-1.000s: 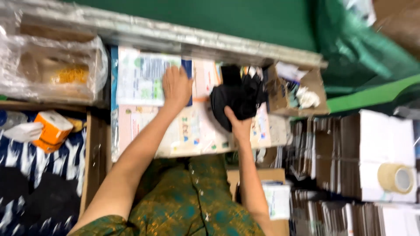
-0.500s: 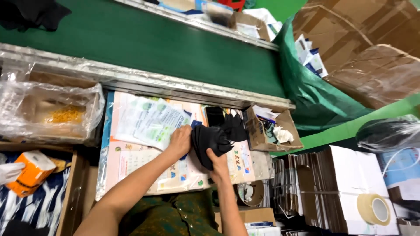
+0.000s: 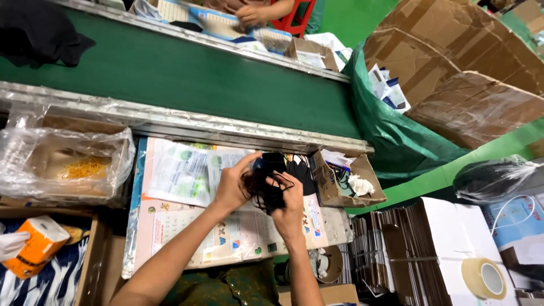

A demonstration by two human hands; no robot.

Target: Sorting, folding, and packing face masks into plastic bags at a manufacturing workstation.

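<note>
Both of my hands hold a small bundle of black fabric pieces with thin straps (image 3: 266, 182) just above the printed paper sheets (image 3: 187, 175) that cover my work surface. My left hand (image 3: 231, 186) grips its left side with the thumb on top. From below and to the right, my right hand (image 3: 290, 208) closes its fingers around the bundle. More black pieces (image 3: 301, 170) lie just behind the bundle.
A green conveyor belt (image 3: 187, 73) runs across behind the work surface; another person's hands (image 3: 252, 12) work beyond it. A plastic-covered box (image 3: 68, 164) stands left, a small open carton (image 3: 345, 181) right, a tape roll (image 3: 481, 277) on flat cardboard lower right, an orange packet (image 3: 37, 246) lower left.
My left hand left the paper sheets and joined my right hand on the black bundle, which now sits between both hands. The view has tilted up toward the conveyor.
</note>
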